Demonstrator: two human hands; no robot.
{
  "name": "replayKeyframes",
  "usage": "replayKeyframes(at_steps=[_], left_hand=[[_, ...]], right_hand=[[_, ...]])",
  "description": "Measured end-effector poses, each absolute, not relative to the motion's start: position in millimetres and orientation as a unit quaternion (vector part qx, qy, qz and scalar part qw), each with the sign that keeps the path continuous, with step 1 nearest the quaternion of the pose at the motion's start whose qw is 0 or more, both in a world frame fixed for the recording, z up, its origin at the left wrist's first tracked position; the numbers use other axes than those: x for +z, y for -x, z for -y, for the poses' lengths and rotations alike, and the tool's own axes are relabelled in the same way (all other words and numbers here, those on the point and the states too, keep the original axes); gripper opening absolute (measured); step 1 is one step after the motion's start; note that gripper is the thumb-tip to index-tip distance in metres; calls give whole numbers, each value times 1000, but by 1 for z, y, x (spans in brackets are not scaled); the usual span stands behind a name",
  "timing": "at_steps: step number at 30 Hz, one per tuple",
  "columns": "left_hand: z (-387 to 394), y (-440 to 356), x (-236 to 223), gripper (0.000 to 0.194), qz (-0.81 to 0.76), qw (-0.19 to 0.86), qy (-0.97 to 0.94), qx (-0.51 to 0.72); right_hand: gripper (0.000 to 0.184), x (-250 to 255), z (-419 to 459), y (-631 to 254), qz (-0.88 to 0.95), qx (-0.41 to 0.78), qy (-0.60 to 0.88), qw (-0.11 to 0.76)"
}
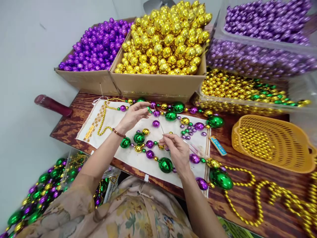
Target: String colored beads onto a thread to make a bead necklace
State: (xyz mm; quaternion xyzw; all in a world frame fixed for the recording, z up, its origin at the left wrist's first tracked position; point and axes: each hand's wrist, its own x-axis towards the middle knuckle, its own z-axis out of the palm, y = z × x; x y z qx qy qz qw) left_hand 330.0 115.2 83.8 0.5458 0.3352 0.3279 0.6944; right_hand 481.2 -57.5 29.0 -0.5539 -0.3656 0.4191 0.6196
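My right hand (pixel 176 152) pinches the lower end of a long thin needle (pixel 159 121), which slants up and left over the cloth. Near the needle's upper end, my left hand (pixel 136 114) has its fingers closed, with a small green bead (pixel 148 108) at the fingertips. Strung along the far side of the white cloth (pixel 116 122) lies a strand of purple, gold and green beads, including a big green bead (pixel 170 115). A second strand with a large green bead (pixel 165 165) passes beneath my right hand. Loose small purple beads (pixel 186 132) rest right of centre.
Behind the cloth stand cardboard boxes of purple beads (pixel 99 44) and gold beads (pixel 168 39). Clear tubs (pixel 260 43) of beads are at right, above an orange basket (pixel 294 142). Gold bead chains (pixel 259 198) lie front right. A dark red bottle (pixel 53 105) sits at left.
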Motion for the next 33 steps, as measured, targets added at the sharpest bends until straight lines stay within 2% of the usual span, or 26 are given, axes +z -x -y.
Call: replayKeyframes(at_steps=[5, 14, 18, 26, 33], left_hand=[[-96, -319, 82, 15, -351, 752, -426, 362], [-97, -318, 83, 17, -300, 813, -310, 392], [-98, -316, 81, 14, -275, 823, -289, 405], [-102, -315, 78, 19, -264, 829, -280, 406], [-103, -316, 80, 13, -271, 816, -300, 414]], right_hand=[[16, 28, 57, -476, 389, 408, 558, 609], [14, 31, 54, -473, 405, 374, 587, 593], [14, 33, 53, -472, 413, 365, 592, 587], [14, 35, 54, -471, 418, 361, 589, 590], [14, 34, 56, -469, 419, 353, 593, 589]])
